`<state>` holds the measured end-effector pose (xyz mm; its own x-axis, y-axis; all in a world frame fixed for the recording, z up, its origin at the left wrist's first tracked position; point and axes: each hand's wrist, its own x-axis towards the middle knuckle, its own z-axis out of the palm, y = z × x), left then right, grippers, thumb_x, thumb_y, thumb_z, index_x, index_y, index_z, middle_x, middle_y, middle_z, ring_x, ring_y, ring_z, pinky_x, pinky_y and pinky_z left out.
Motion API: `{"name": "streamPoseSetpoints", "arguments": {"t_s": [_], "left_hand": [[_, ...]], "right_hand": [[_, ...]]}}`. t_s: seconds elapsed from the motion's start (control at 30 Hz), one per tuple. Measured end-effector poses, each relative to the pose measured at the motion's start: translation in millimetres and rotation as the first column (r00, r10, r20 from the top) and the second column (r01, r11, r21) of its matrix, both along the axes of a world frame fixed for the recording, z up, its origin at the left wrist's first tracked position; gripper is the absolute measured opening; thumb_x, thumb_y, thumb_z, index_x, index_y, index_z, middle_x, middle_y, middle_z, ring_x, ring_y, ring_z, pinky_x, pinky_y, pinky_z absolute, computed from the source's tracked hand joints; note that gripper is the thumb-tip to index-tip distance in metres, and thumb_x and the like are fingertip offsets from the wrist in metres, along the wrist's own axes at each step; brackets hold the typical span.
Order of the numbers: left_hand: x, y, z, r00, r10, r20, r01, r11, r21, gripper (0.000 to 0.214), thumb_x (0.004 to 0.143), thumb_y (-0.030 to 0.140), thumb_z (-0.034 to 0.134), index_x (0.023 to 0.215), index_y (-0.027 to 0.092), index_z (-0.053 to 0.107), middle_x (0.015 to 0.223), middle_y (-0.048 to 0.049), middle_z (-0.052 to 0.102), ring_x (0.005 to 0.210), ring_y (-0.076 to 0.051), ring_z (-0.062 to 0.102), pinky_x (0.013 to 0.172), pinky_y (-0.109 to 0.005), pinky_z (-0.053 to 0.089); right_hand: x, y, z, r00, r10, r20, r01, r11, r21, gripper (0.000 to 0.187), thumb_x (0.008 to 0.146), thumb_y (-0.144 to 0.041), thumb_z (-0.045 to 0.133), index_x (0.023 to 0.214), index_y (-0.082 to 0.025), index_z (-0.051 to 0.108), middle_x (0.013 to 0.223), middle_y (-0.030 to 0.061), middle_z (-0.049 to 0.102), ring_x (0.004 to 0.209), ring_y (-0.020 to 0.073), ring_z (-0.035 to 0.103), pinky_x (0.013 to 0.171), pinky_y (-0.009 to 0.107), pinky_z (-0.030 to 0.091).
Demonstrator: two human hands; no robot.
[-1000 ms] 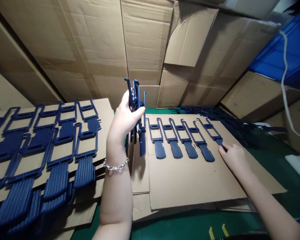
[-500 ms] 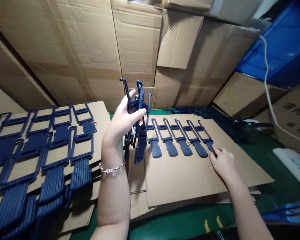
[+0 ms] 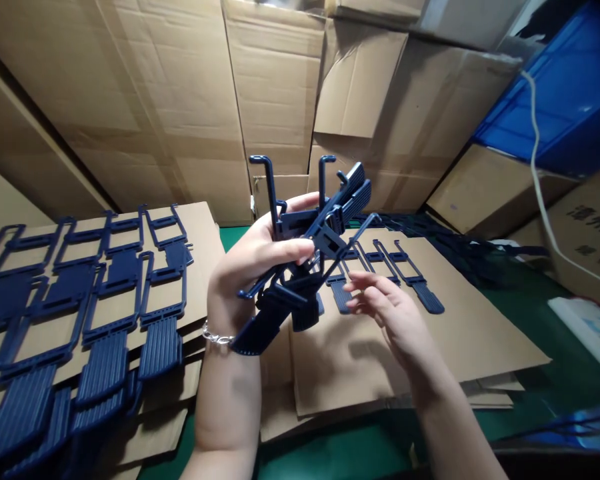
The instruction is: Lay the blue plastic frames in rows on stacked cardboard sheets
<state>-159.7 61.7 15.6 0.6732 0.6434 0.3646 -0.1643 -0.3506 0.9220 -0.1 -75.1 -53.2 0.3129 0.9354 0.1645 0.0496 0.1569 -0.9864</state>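
Observation:
My left hand (image 3: 275, 247) is closed around a bundle of dark blue plastic frames (image 3: 325, 230), with hooked arms and ribbed paddles sticking out at several angles. My right hand (image 3: 380, 300) hovers just right of the bundle, fingers apart and slightly curled, with nothing in it. Beneath and behind it, a row of similar blue frames lies on a cardboard sheet (image 3: 360, 380); the bundle hides some of them. At the row's right end one frame (image 3: 427, 295) lies with its ribbed paddle toward me.
More blue frames (image 3: 110, 363) lie in overlapping rows on stacked cardboard at the left. Dark parts (image 3: 460, 247) sit at the back right of the green table (image 3: 340, 447). Large cardboard boxes (image 3: 170, 100) stand behind, and a blue bin (image 3: 575, 93) with a white cable (image 3: 535, 160) is at upper right.
My right hand has come off the rightmost frame in the row and moved left toward the bundle. The bundle in my left hand has turned, its parts now spreading out to the right.

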Motion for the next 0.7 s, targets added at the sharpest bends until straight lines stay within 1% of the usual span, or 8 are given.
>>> {"name": "streamPoseSetpoints", "arguments": {"t_s": [0.07,0.13,0.23,0.3,0.4,0.53,0.63,0.7], "left_hand": [[4,1,-0.1,0.999,-0.034,-0.007,0.034,0.999,-0.003,0.067,0.066,0.037,0.071,0.128,0.025,0.047,0.084,-0.0043,0.063,0.075,-0.023,0.062,0.068,-0.037,0.053],[9,1,-0.6,0.997,-0.072,-0.005,0.072,0.997,0.003,0.064,0.067,0.032,0.071,0.126,0.027,0.049,0.095,-0.004,0.063,0.082,-0.023,0.061,0.071,-0.035,0.052],[15,0,-1.5,0.995,-0.095,-0.015,0.095,0.995,0.016,0.057,0.071,0.03,0.068,0.125,0.028,0.05,0.102,-0.0036,0.062,0.087,-0.022,0.06,0.076,-0.034,0.051],[17,-2,-2.0,0.997,-0.08,-0.021,0.08,0.997,0.022,0.054,0.073,0.031,0.066,0.124,0.028,0.051,0.098,-0.0038,0.063,0.088,-0.022,0.06,0.078,-0.034,0.051],[19,-3,-2.8,0.997,-0.08,-0.017,0.08,0.996,0.027,0.051,0.075,0.032,0.064,0.124,0.027,0.051,0.089,-0.0033,0.063,0.08,-0.02,0.061,0.073,-0.032,0.051],[24,-2,-4.5,0.993,-0.115,-0.011,0.115,0.993,0.035,0.049,0.078,0.032,0.062,0.125,0.027,0.048,0.083,-0.0022,0.062,0.07,-0.017,0.059,0.068,-0.031,0.05],[31,-3,-6.1,0.99,-0.141,0.01,0.14,0.988,0.066,0.051,0.079,0.037,0.062,0.125,0.022,0.047,0.085,-0.004,0.061,0.076,-0.019,0.059,0.072,-0.033,0.049],[37,-5,-6.8,0.992,-0.123,-0.005,0.123,0.988,0.097,0.049,0.081,0.04,0.059,0.123,0.019,0.048,0.089,-0.0057,0.061,0.079,-0.019,0.059,0.073,-0.032,0.049]], "right_hand": [[-11,6,9.9,0.987,0.156,0.022,-0.155,0.987,-0.048,0.03,0.077,-0.045,0.062,0.09,-0.017,0.063,0.085,0.0047,0.063,0.072,0.0143,0.057,0.069,0.027,0.047],[-23,12,13.7,0.979,0.204,0.024,-0.201,0.976,-0.078,0.029,0.074,-0.044,0.064,0.079,-0.016,0.061,0.077,0.003,0.061,0.067,0.0138,0.055,0.065,0.026,0.045],[-37,22,9.3,0.994,0.025,0.103,-0.02,0.999,-0.041,0.035,0.079,-0.049,0.056,0.07,-0.016,0.052,0.065,0.0006,0.055,0.06,0.0134,0.051,0.057,0.024,0.041],[-40,28,4.8,0.957,-0.126,0.262,0.129,0.992,0.005,0.036,0.085,-0.05,0.048,0.07,-0.017,0.05,0.061,-0.0002,0.051,0.058,0.0135,0.049,0.055,0.024,0.037],[-37,31,2.6,0.888,-0.234,0.395,0.229,0.972,0.062,0.035,0.089,-0.045,0.041,0.068,-0.018,0.048,0.056,-0.0014,0.048,0.054,0.0123,0.045,0.051,0.023,0.033],[-29,26,7.5,0.858,-0.323,0.399,0.298,0.946,0.124,0.031,0.088,-0.037,0.045,0.066,-0.017,0.049,0.057,-0.0013,0.049,0.053,0.011,0.045,0.05,0.022,0.034],[-19,22,11.7,0.905,-0.335,0.263,0.311,0.941,0.13,0.029,0.088,-0.04,0.046,0.072,-0.016,0.052,0.063,-0.0001,0.055,0.055,0.0115,0.05,0.052,0.022,0.04],[-12,18,13.4,0.906,-0.364,0.216,0.335,0.929,0.157,0.03,0.088,-0.042,0.045,0.074,-0.016,0.052,0.065,0.0002,0.055,0.055,0.0112,0.051,0.052,0.021,0.042]]}}
